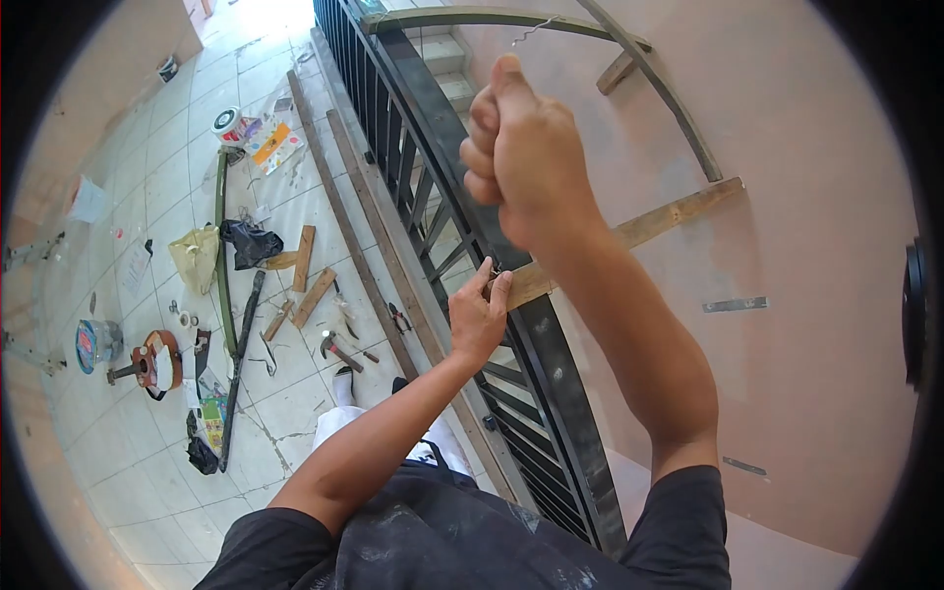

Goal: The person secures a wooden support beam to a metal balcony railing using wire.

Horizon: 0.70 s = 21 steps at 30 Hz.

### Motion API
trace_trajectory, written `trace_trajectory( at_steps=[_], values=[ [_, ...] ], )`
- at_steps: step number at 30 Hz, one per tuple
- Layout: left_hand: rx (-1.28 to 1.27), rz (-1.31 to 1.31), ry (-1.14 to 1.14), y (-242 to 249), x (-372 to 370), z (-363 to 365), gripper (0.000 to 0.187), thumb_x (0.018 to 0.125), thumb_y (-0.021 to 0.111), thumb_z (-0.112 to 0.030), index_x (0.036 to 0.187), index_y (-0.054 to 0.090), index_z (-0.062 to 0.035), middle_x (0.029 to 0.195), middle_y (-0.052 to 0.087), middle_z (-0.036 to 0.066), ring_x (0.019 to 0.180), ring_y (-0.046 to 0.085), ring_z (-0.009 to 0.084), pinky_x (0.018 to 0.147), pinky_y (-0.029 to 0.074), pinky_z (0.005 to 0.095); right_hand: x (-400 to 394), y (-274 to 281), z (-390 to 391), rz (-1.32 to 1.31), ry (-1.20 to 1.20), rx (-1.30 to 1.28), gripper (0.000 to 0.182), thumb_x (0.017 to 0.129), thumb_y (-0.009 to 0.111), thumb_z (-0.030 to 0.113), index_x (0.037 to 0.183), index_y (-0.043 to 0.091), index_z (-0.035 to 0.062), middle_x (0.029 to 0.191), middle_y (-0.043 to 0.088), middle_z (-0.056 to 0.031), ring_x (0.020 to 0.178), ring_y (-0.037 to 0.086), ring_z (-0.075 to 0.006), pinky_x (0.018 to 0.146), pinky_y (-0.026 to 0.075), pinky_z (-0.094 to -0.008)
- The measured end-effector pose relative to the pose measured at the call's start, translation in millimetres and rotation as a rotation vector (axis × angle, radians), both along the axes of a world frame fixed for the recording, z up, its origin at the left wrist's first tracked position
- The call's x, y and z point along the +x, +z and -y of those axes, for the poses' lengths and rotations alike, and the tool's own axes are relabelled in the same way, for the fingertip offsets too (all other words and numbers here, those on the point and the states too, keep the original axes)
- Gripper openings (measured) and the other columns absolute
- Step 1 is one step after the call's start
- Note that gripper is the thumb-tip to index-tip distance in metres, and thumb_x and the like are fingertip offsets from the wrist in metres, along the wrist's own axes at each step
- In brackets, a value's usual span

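Note:
My left hand (477, 320) is closed at the near end of a wooden plank (678, 213), where it lies across the top of the black metal railing (546, 349). A small dark twist of wire (496, 265) shows between its thumb and forefinger. My right hand (531, 147) is raised above the railing in a fist, thumb on top; what it holds, if anything, I cannot tell. Just beyond its thumb, a thin crooked wire (536, 31) overlaps a curved wooden strip (462, 15). Part of the plank is hidden behind my right forearm.
On the tiled floor to the left lie a hammer (339, 351), pliers (398, 317), wood offcuts (315, 297), a black bag (251, 243) and a small guitar (157, 364). Long boards (349, 211) run beside the railing. A pink wall (816, 197) stands at right.

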<state>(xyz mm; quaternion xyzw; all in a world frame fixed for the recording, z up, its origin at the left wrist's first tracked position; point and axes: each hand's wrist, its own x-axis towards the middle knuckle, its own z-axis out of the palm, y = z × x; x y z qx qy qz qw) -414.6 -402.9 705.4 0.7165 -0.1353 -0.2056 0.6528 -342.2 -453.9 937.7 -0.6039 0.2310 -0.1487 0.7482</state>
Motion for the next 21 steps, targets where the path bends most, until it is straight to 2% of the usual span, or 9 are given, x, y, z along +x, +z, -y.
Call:
trace_trajectory(
  at_steps=[2,6,9,11,12,14,18,20,21],
  values=[
    [-0.033,0.097,0.074,1.4,-2.4,0.2,0.051,0.095,0.063,-0.033,0.123,0.061,0.0098,0.104,0.068,0.03,0.093,0.071,0.0359,0.082,0.053,0.0364,16.7,-1.3,16.0,0.007,-0.085,0.046,0.047,0.107,0.038,0.041,0.069,0.038,0.0136,0.058,0.023,0.0059,0.047,0.022,-0.0076,0.042,0.017,-0.0267],
    [0.002,0.088,0.049,2.5,-3.5,-1.1,0.049,0.095,0.064,-0.032,0.12,0.063,0.0092,0.105,0.068,0.03,0.094,0.071,0.0369,0.083,0.053,0.0373,49.4,-20.1,48.1,0.008,-0.055,0.039,0.046,0.108,0.035,0.04,0.071,0.039,0.0133,0.059,0.024,0.0057,0.047,0.023,-0.0079,0.042,0.018,-0.0271],
    [-0.006,0.116,0.045,5.3,-2.6,-3.7,0.045,0.095,0.065,-0.031,0.118,0.065,0.0084,0.106,0.068,0.029,0.095,0.07,0.0374,0.082,0.054,0.0383,89.2,-46.5,79.5,-0.083,-0.203,0.002,0.045,0.107,0.035,0.042,0.073,0.039,0.0125,0.06,0.024,0.0051,0.047,0.024,-0.0087,0.042,0.019,-0.0272],
    [-0.016,0.143,0.055,6.3,-3.2,-4.7,0.045,0.095,0.065,-0.031,0.117,0.065,0.0084,0.105,0.069,0.029,0.094,0.071,0.037,0.082,0.054,0.038,114.8,-77.3,110.9,-0.197,-0.42,0.112,0.044,0.107,0.035,0.044,0.079,0.04,0.0112,0.06,0.027,0.0039,0.047,0.025,-0.0096,0.042,0.019,-0.0269],
    [-0.021,0.171,0.064,6.3,-3.6,-4.2,0.045,0.095,0.065,-0.031,0.117,0.065,0.0084,0.105,0.069,0.028,0.093,0.071,0.0367,0.081,0.054,0.0376,123.9,-96.8,126.0,-0.201,-0.419,0.109,0.044,0.107,0.035,0.044,0.079,0.04,0.0112,0.06,0.027,0.0039,0.047,0.025,-0.0096,0.042,0.019,-0.0269],
    [-0.006,0.117,0.049,9.7,-2.7,-4.7,0.044,0.094,0.066,-0.031,0.116,0.066,0.0081,0.103,0.07,0.027,0.091,0.071,0.0356,0.079,0.055,0.0369,135.3,-142.9,152.2,-0.281,-0.443,0.191,0.042,0.105,0.04,0.046,0.095,0.049,0.0056,0.066,0.044,-0.0045,0.049,0.035,-0.0135,0.041,0.027,-0.0305],
    [0.001,0.136,0.014,10.4,-3.3,-9.0,0.041,0.093,0.068,-0.027,0.116,0.066,0.0075,0.102,0.07,0.026,0.089,0.071,0.0342,0.077,0.055,0.0364,133.5,-221.5,178.1,-0.439,-0.595,0.204,0.038,0.105,0.04,0.041,0.101,0.051,0.0053,0.076,0.05,-0.0048,0.053,0.036,-0.0135,0.042,0.026,-0.0312],
    [0.003,0.127,-0.007,11.7,-3.6,-10.8,0.04,0.092,0.069,-0.025,0.116,0.066,0.0072,0.102,0.07,0.025,0.089,0.071,0.034,0.076,0.055,0.0364,123.5,-256.6,179.3,-0.63,-0.634,0.236,0.036,0.105,0.041,0.039,0.108,0.053,0.005,0.082,0.051,-0.0049,0.056,0.034,-0.0143,0.043,0.027,-0.0321],
    [0.011,0.14,-0.001,11.9,-4.9,-11.2,0.038,0.092,0.07,-0.023,0.117,0.066,0.0062,0.102,0.071,0.024,0.088,0.072,0.0301,0.077,0.054,0.0342,119.2,-281.9,187.3,-0.642,-0.641,0.236,0.036,0.105,0.041,0.039,0.108,0.053,0.005,0.082,0.051,-0.0049,0.056,0.034,-0.0143,0.043,0.027,-0.0321]
  ],
)
